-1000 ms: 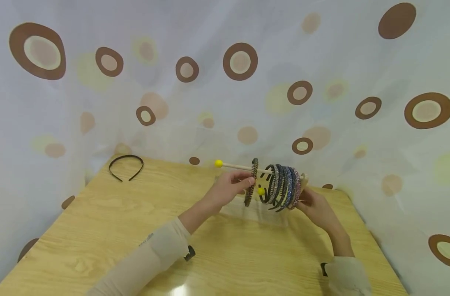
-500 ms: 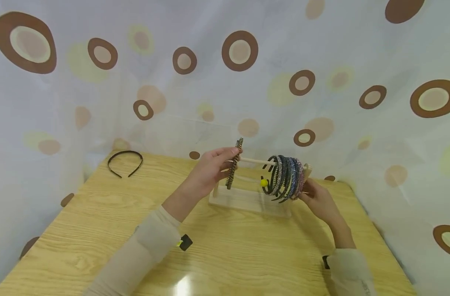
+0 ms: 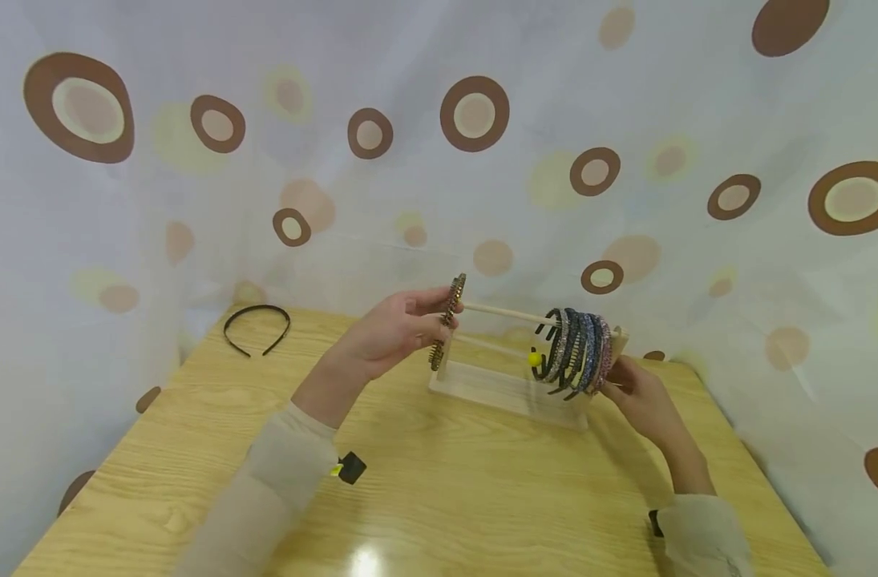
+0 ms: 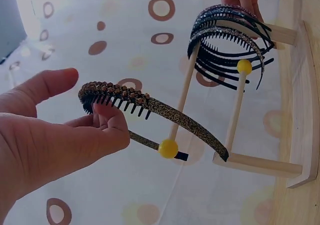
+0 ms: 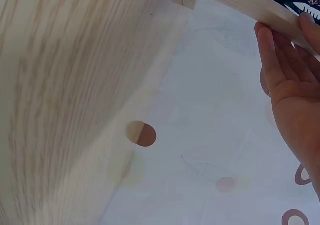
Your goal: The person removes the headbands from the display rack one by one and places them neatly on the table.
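My left hand (image 3: 384,336) holds a bronze-beaded headband (image 4: 112,91) by its toothed band, fingers curled under it and thumb lifted off. The headband stands near the left end of a wooden headband rack (image 3: 507,397); in the left wrist view its two ends lie near a yellow ball tip (image 4: 168,148) of one rod. Several glittery headbands (image 3: 572,353) in silver, blue and pink hang bunched at the rack's right end. There my right hand (image 3: 648,405) grips the rack's upright wooden bar (image 5: 255,7) between thumb and fingers.
A thin black headband (image 3: 256,308) lies at the table's back left. The wooden table (image 3: 424,489) meets a dotted curtain (image 3: 381,200) behind and at both sides. A second yellow ball tip (image 4: 244,66) ends the other rod.
The bronze-beaded headband has moved left, from along the rod to the rod's end, with my left hand. My right hand stays at the rack's right end.
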Demonstrator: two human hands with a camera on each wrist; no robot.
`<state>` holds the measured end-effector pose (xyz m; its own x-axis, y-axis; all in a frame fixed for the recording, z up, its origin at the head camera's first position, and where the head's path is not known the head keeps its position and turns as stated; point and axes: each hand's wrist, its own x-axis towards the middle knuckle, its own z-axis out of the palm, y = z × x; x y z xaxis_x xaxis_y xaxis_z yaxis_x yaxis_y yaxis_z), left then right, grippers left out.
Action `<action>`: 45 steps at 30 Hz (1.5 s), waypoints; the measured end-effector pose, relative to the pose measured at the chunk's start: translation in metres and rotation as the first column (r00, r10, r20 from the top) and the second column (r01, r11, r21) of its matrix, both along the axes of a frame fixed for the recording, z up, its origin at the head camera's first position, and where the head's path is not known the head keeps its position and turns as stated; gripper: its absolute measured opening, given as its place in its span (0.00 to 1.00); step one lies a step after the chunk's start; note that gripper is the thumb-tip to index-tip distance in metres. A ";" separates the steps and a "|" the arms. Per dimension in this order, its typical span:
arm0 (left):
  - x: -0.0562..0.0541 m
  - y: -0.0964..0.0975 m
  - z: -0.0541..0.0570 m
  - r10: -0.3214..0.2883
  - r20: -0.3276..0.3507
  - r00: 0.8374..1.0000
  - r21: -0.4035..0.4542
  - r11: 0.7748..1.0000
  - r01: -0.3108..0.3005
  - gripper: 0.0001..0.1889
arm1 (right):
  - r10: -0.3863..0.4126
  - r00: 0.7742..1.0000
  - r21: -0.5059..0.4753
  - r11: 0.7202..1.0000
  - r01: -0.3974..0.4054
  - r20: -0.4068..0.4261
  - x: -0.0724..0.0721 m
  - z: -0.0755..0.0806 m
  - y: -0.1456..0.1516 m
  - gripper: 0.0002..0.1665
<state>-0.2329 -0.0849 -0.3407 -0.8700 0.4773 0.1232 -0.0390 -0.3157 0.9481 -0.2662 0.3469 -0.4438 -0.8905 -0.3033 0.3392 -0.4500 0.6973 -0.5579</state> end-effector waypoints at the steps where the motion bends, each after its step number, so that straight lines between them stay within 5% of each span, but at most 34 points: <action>1: 0.001 -0.003 0.000 -0.009 -0.010 1.000 -0.013 1.000 0.008 0.36 | 0.001 1.000 0.002 1.000 -0.001 0.001 0.000 -0.001 0.000 0.28; 8: 0.009 -0.024 0.009 -0.004 -0.060 0.998 -0.064 0.998 0.000 0.36 | 0.014 1.000 0.005 1.000 -0.014 0.014 -0.004 -0.005 -0.003 0.28; 12: 0.016 -0.027 0.018 0.051 -0.116 0.992 -0.069 0.996 -0.059 0.31 | 0.007 1.000 0.021 1.000 -0.007 0.024 -0.003 -0.005 -0.001 0.28; 16: 0.018 -0.027 0.025 0.169 -0.192 0.967 -0.075 0.980 -0.187 0.28 | 0.004 1.000 0.028 1.000 -0.005 0.011 -0.003 -0.001 0.003 0.28; 20: 0.012 -0.025 0.025 0.283 -0.262 0.923 -0.108 0.941 -0.320 0.27 | 0.001 1.000 0.034 0.999 -0.001 -0.007 -0.003 0.002 0.007 0.26; 25: -0.005 -0.023 0.009 0.412 -0.278 0.868 -0.085 0.889 -0.449 0.25 | 0.000 1.000 0.042 0.999 0.000 -0.009 -0.003 0.003 0.006 0.26; 40: -0.049 -0.035 -0.047 0.593 -0.161 0.789 0.070 0.804 -0.591 0.13 | 0.025 1.000 0.050 0.998 -0.024 -0.010 -0.005 0.001 -0.001 0.27; 45: -0.067 -0.043 -0.069 0.706 -0.041 0.707 0.146 0.704 -0.695 0.13 | 0.014 1.000 0.043 0.999 -0.013 -0.002 -0.004 0.000 0.001 0.25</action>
